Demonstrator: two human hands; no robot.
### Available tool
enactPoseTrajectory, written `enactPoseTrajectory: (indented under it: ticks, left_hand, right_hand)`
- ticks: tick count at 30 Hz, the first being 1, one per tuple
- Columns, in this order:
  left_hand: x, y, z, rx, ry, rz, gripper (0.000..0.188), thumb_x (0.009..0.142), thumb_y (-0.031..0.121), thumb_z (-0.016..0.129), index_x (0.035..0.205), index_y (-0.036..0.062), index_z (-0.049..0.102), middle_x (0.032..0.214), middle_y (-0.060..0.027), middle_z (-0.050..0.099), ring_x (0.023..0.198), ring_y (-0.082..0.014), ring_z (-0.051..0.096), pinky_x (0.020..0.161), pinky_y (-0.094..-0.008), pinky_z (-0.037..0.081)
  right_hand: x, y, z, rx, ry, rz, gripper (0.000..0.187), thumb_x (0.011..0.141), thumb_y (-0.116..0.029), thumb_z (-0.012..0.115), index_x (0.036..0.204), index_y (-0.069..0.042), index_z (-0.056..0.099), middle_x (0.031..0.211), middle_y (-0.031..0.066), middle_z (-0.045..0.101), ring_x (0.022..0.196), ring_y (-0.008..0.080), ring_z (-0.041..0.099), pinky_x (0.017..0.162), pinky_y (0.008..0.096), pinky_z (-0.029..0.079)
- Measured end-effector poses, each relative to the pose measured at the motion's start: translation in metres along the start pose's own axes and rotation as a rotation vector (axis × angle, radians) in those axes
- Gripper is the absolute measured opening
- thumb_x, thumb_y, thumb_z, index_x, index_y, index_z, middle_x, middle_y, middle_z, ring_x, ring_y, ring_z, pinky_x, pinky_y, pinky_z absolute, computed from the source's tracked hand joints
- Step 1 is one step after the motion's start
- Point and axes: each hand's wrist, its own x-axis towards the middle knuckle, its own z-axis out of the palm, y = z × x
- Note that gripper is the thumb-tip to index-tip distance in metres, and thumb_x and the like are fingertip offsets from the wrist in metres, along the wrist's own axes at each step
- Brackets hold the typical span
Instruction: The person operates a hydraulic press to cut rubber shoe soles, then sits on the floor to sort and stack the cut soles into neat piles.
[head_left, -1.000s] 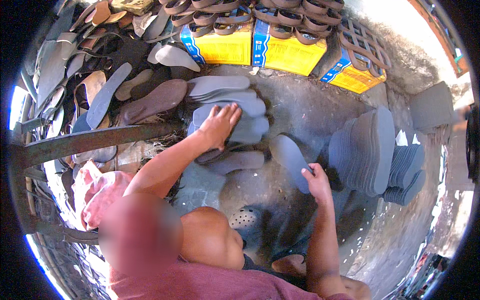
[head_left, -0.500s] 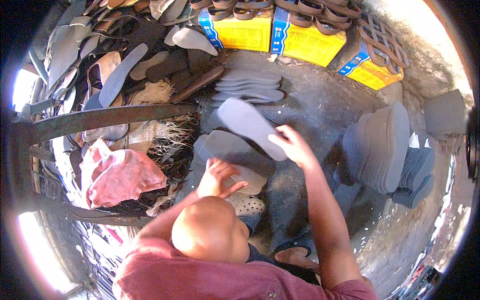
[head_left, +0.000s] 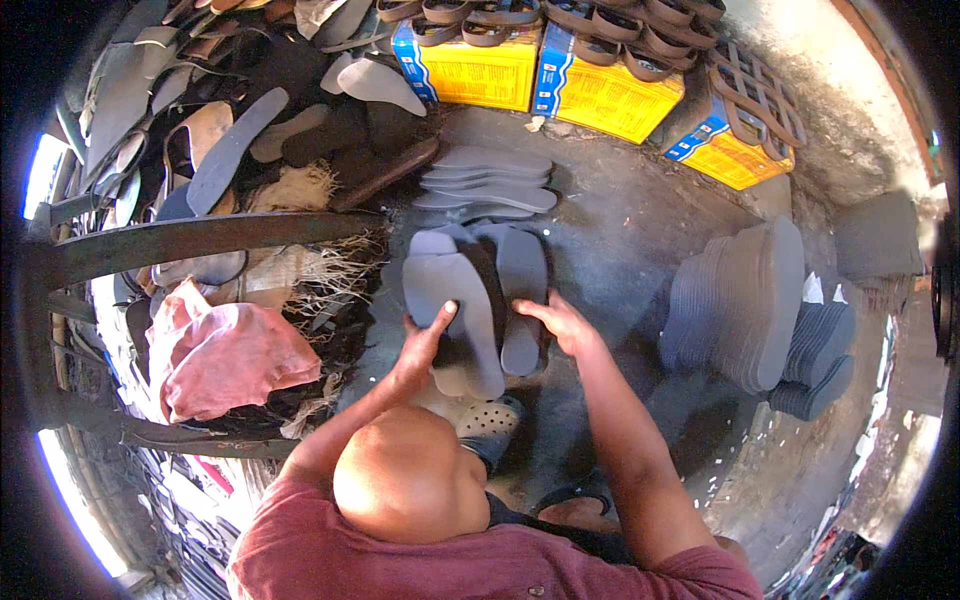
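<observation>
Grey shoe soles fill the space between my hands in front of me. My left hand grips the left grey sole, its thumb on top and its fingers at the outer edge, partly hidden beneath. My right hand is closed on the right edge of a darker grey sole, thumb on its face. The two soles stand side by side, tilted, with a dark gap between them. A paler sole piece shows below the left one; how many lie together there I cannot tell.
Beyond my hands lies a row of grey soles. Stacked soles stand at right. Yellow and blue boxes carrying brown straps line the back. At left are a dark frame bar, a pink cloth and heaped sole pieces.
The sole in my right hand has swung down from a slanted, raised position to nearly upright. My left hand, spread over the soles before, now grips one.
</observation>
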Motion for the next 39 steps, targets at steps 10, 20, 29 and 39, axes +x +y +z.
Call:
enactPoseTrajectory:
  ticks: [10,20,29,39]
  left_hand:
    - [0.034,-0.012,0.035,0.739,0.110,0.298,0.129,0.072,0.063,0.088,0.155,-0.0131,0.024,0.151,-0.0361,0.040,0.141,-0.0460,0.043,0.118,-0.0491,0.037]
    - [0.011,-0.051,0.052,0.810,0.132,0.578,0.132,0.068,0.045,0.096,0.160,-0.0006,0.013,0.153,-0.0319,0.035,0.143,-0.0482,0.036,0.117,-0.0586,0.033]
    - [0.010,-0.032,0.044,0.877,0.208,0.888,0.112,0.074,0.028,0.093,0.158,-0.0010,0.025,0.152,-0.0289,0.040,0.139,-0.0467,0.041,0.116,-0.0534,0.036]
    - [0.025,-0.028,0.123,1.556,-0.623,1.301,0.046,0.098,0.018,0.061,0.141,0.0025,0.059,0.150,-0.0127,0.057,0.142,-0.0275,0.051,0.115,-0.0438,0.042]
  right_hand:
    - [-0.082,0.027,-0.031,0.022,0.669,-0.282,0.091,0.076,-0.028,0.090,0.146,0.005,0.044,0.134,0.0220,0.063,0.126,0.0320,0.059,0.107,0.0424,0.046]
    - [-0.090,0.015,-0.011,-0.732,0.868,-0.194,0.113,0.068,-0.033,0.093,0.153,0.003,0.028,0.147,0.0320,0.047,0.133,0.0463,0.053,0.109,0.0496,0.046]
    - [-0.099,0.019,-0.022,-0.534,0.988,-0.273,0.113,0.068,-0.031,0.092,0.155,0.007,0.029,0.149,0.0323,0.048,0.137,0.0447,0.050,0.116,0.0470,0.042]
    - [-0.093,-0.009,-0.042,-0.547,1.108,-0.360,0.109,0.073,-0.037,0.093,0.149,0.012,0.031,0.144,0.0364,0.050,0.133,0.0459,0.053,0.115,0.0469,0.041]
